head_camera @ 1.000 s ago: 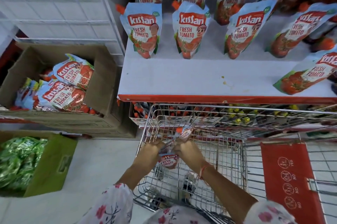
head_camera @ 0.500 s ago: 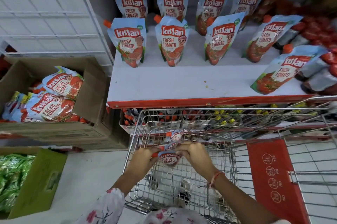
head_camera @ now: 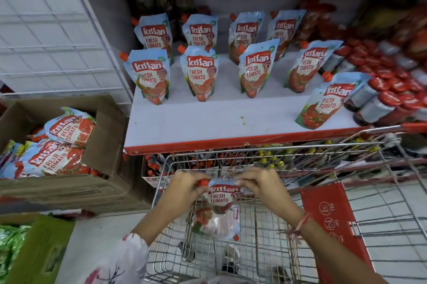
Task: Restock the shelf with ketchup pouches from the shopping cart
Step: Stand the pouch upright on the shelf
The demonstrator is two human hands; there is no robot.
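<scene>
Left hand and right hand each pinch a top corner of one light-blue Kissan ketchup pouch w/ red spout cap, held upright above the silver wire shopping cart. A 2nd pouch lies in the cart below. White shelf w/ red front edge carries nine pouches upright; front strip bare.
</scene>
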